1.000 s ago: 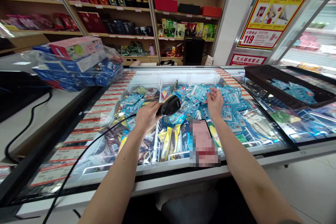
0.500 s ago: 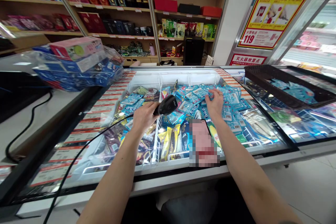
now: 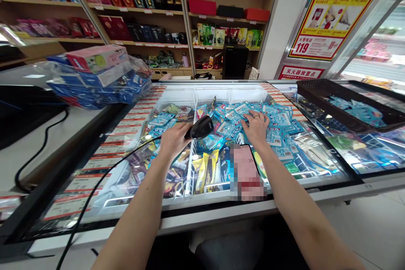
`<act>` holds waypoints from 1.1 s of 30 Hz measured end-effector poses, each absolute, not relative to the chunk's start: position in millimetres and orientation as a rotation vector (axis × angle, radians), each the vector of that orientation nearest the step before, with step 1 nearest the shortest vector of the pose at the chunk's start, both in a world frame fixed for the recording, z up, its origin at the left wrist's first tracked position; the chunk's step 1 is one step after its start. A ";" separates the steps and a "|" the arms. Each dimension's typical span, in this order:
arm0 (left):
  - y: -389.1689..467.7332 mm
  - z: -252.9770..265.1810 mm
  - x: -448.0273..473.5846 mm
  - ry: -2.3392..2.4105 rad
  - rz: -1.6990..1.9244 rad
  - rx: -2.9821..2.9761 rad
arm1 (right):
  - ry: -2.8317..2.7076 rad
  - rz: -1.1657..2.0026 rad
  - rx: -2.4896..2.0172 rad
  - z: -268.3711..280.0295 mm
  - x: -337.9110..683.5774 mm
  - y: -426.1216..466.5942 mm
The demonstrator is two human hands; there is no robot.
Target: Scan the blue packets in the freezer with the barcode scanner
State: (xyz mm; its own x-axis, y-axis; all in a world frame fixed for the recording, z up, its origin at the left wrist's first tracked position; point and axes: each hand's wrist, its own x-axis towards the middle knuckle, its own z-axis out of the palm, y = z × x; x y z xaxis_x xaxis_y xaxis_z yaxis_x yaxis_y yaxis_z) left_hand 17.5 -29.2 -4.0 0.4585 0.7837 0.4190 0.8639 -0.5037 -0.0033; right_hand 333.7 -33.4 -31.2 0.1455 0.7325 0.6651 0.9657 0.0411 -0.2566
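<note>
My left hand (image 3: 175,139) is closed around the handle of a black barcode scanner (image 3: 201,127), whose head points right over the freezer. A black cable runs from it down to the lower left. My right hand (image 3: 257,127) lies on a spread of flat blue packets (image 3: 238,112), fingers apart and a ring on one of them. Its fingertips touch the packets; no packet is lifted. More blue packets (image 3: 280,135) overlap to the right of that hand. Below it, a phone (image 3: 248,168) with a partly blurred pink screen lies near the freezer's front edge.
Under the glass of the chest freezer (image 3: 177,209) are wire baskets of wrapped goods. A dark basket (image 3: 348,112) with blue packets stands at right. Bagged boxes (image 3: 101,76) sit at left, near a dark device. Stocked shelves (image 3: 142,8) line the back wall.
My right hand has shifted slightly left across the blue packets. The scanner stays in my left hand, almost unmoved. The view has turned a little, and a number now shows on the phone.
</note>
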 end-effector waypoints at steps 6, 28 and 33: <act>-30.3 8.7 -8.7 -1.528 -0.545 -2.369 | -1.660 -0.422 -1.667 -26.3 326.7 -37.9; -38.8 -0.9 -73.4 -1.702 -0.614 -2.153 | -2.462 0.171 -1.378 -4.0 154.1 -59.5; -39.6 -2.0 -73.6 -1.691 -0.615 -2.196 | -2.417 0.008 -1.477 -10.0 135.8 -59.2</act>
State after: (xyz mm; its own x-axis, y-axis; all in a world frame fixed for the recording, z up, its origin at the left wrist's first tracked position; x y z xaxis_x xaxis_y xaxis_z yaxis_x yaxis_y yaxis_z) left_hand -73.6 -39.6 -2.0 0.2146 0.8360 0.5050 0.9651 -0.2611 0.0220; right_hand 135.8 -59.2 -10.0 -0.4220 0.8696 0.2564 0.8678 0.4693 -0.1632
